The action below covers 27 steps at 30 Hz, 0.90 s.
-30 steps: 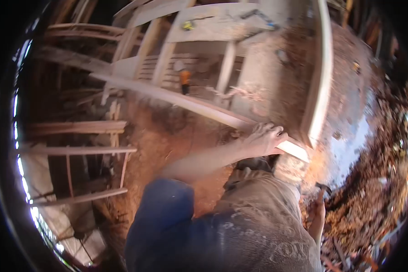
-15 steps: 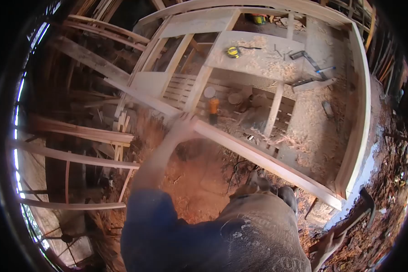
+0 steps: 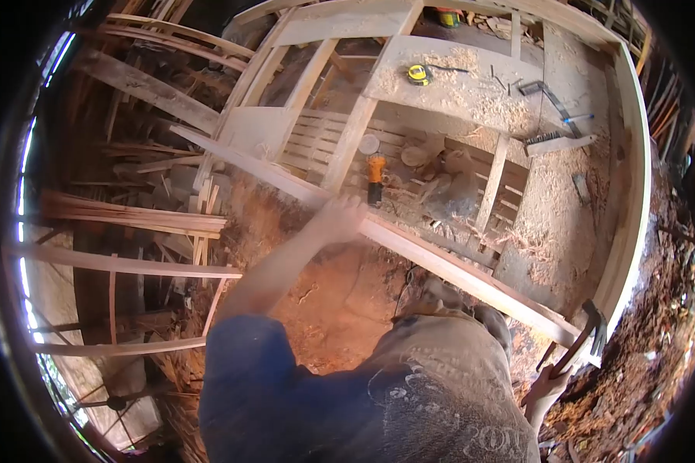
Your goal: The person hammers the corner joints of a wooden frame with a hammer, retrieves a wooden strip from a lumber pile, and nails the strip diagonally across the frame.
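My left hand (image 3: 343, 219) is wrapped over a long pale wooden board (image 3: 455, 270), gripping it near its middle. The board runs slantwise along the near side of a wooden frame (image 3: 629, 193). At the lower right my right hand (image 3: 547, 390) is closed round the handle of a claw hammer (image 3: 573, 353). The hammer's head is at the board's right end, by the frame's corner; whether they touch I cannot tell. Beyond my left hand an orange and black power tool (image 3: 375, 177) stands on the slats, close to the board.
On the frame's panel lie a yellow tape measure (image 3: 418, 74), a dark angled tool (image 3: 547, 100), a wooden-handled brush (image 3: 561, 143) and wood shavings. Loose strips of wood (image 3: 135, 216) jut in from the left. Reddish sawdust (image 3: 324, 301) covers the ground.
My right hand has raised the hammer from the lower right to the board's right end. My left hand still grips the board. The view has shifted slightly.
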### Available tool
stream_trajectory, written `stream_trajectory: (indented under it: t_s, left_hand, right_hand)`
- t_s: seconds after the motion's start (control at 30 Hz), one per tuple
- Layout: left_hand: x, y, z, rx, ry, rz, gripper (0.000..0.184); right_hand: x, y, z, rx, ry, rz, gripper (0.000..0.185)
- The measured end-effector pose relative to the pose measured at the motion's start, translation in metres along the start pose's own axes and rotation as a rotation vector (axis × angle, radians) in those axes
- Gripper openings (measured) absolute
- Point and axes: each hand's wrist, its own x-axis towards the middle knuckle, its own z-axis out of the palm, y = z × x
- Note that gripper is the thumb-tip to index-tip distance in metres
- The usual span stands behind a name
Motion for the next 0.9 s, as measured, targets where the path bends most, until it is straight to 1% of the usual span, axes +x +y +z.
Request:
stream_trajectory:
  t_s: [0.07,0.1,0.13,0.17,0.2,0.23,0.27,0.3,0.33,0.37,0.4,0.43,0.47,0.53,0.57,0.6,0.67,0.7,0.73,0.77,0.83,0.87,0.9]
  left_hand:
    - [-0.003,0.003,0.003,0.023,0.01,-0.017,0.03]
    - [-0.003,0.004,0.004,0.058,0.015,-0.01,0.041]
    - [-0.005,0.003,0.003,0.09,0.02,0.005,0.052]
    - [-0.002,0.002,0.002,0.118,0.031,0.042,0.063]
    - [-0.002,0.001,-0.003,0.029,-0.001,0.035,0.067]
    - [-0.005,0.004,-0.008,-0.066,-0.036,0.048,0.071]
    - [-0.002,0.013,-0.014,-0.09,-0.034,0.039,0.074]
    - [-0.005,0.01,-0.008,-0.053,0.058,0.119,0.073]
    - [0.001,0.021,-0.018,-0.073,0.063,0.081,0.071]
    - [-0.001,0.017,-0.007,-0.028,-0.03,0.051,0.071]
    - [0.003,0.024,-0.012,-0.056,-0.033,0.072,0.071]
    - [0.009,0.032,-0.026,-0.075,-0.039,0.067,0.071]
    - [0.018,0.043,-0.035,-0.082,-0.023,0.151,0.069]
    - [0.027,0.068,-0.056,-0.076,0.018,0.269,0.067]
    - [0.035,0.094,-0.069,-0.181,0.003,0.291,0.067]
    - [0.049,0.131,-0.079,-0.285,-0.013,0.309,0.068]
    - [0.073,0.221,-0.089,-0.434,0.1,0.391,0.065]
    - [0.09,0.266,-0.092,-0.498,0.159,0.484,0.063]
    - [0.107,0.307,-0.09,-0.518,0.139,0.549,0.065]
    - [0.123,0.353,-0.108,-0.513,0.097,0.572,0.064]
    - [0.149,0.43,-0.097,-0.491,0.328,0.616,0.058]
    - [0.159,0.453,-0.1,-0.469,0.138,0.598,0.056]
    - [0.169,0.471,-0.102,-0.445,-0.048,0.576,0.055]
  right_hand:
    - [-0.002,0.009,0.006,0.064,0.04,-0.06,0.042]
    - [-0.003,0.006,0.006,0.023,0.033,-0.016,0.048]
    - [-0.003,0.006,0.005,0.137,-0.004,0.061,0.033]
    - [-0.001,-0.002,-0.004,0.007,-0.096,0.066,0.032]
    - [-0.003,-0.006,-0.005,0.086,-0.076,0.064,0.03]
    - [-0.002,0.001,-0.011,0.001,-0.126,0.112,0.032]
    - [-0.002,0.018,-0.014,-0.082,-0.169,0.176,0.033]
    - [-0.003,0.02,-0.014,0.021,-0.126,0.128,0.032]
    - [-0.004,0.023,-0.016,0.123,-0.088,0.077,0.032]
    - [-0.001,0.0,-0.024,0.144,-0.102,0.118,0.026]
    - [0.0,-0.022,-0.033,0.166,-0.116,0.158,0.021]
    - [0.002,-0.021,-0.032,0.054,-0.073,0.136,0.016]
    - [0.003,-0.018,-0.033,0.078,-0.078,0.106,0.018]
    - [0.007,-0.032,-0.046,0.103,-0.183,0.242,0.019]
    - [0.007,-0.035,-0.052,0.197,-0.223,0.331,0.021]
    - [0.008,-0.032,-0.059,0.257,-0.21,0.366,0.021]
    - [0.007,-0.024,-0.073,0.385,-0.188,0.434,0.021]
    - [0.011,-0.014,-0.084,0.439,-0.209,0.47,0.024]
    - [0.018,-0.02,-0.101,0.445,-0.178,0.489,0.025]
    - [0.024,-0.012,-0.111,0.506,-0.127,0.438,0.023]
    - [0.037,0.009,-0.133,0.58,-0.026,0.333,0.018]
    - [0.041,0.017,-0.144,0.593,0.021,0.279,0.015]
    - [0.045,0.023,-0.154,0.613,0.047,0.316,0.011]
